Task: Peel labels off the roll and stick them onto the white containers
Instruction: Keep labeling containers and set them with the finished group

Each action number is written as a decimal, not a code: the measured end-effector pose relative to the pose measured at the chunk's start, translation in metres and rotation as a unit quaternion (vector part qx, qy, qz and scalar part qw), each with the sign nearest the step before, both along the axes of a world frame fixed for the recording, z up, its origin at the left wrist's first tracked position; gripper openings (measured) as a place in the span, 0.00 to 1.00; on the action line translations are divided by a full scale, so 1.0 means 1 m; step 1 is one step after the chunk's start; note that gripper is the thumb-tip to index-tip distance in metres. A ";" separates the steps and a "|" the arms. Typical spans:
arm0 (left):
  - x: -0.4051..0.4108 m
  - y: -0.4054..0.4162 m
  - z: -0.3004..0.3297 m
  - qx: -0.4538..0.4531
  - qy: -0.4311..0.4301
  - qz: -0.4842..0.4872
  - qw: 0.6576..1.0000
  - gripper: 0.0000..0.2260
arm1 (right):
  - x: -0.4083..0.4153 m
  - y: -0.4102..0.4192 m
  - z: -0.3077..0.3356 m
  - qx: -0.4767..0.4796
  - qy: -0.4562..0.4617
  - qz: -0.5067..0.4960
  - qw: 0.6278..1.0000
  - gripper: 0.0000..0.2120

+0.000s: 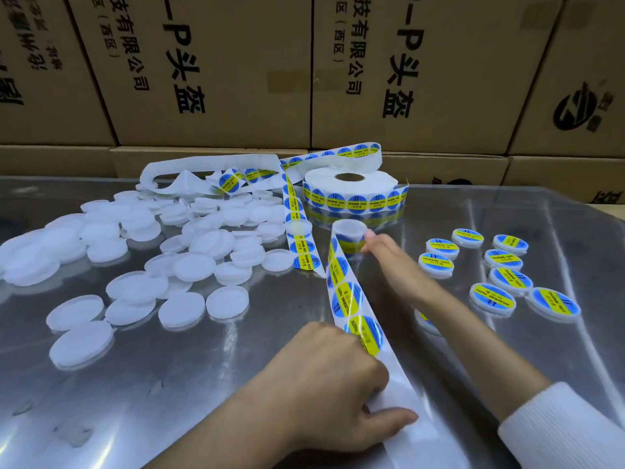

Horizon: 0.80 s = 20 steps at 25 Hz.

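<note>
A roll of round blue-and-yellow labels lies flat at the back of the steel table. Its backing strip loops forward toward me. My left hand grips the near, bare end of that strip, thumb pressed on the paper. My right hand reaches forward and holds the strip's looped bend beside a white container. A heap of unlabelled white containers covers the table's left half. Several labelled containers lie at the right.
Stacked brown cardboard boxes with black print wall off the back of the table. A used stretch of empty backing paper curls behind the heap. One labelled container peeks out under my right forearm.
</note>
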<state>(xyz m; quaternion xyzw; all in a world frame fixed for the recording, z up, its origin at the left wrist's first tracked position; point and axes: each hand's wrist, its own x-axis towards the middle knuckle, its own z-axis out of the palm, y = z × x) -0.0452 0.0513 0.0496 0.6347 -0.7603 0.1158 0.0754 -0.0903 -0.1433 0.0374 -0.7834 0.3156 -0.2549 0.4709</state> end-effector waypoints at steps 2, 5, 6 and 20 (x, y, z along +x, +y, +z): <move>-0.004 0.002 0.004 -0.004 -0.001 -0.019 1.000 0.25 | 0.003 -0.002 0.003 -0.020 0.014 -0.009 1.000 0.17; -0.007 0.005 0.008 0.000 -0.015 -0.034 0.999 0.24 | 0.000 0.001 0.001 0.007 -0.025 -0.020 0.999 0.17; -0.008 0.006 0.008 0.010 -0.021 -0.038 0.999 0.24 | -0.002 0.003 0.001 0.019 -0.029 -0.021 0.999 0.18; 0.007 -0.013 -0.023 -0.001 0.025 0.055 0.998 0.18 | -0.036 0.016 -0.007 -0.115 0.113 0.148 0.976 0.13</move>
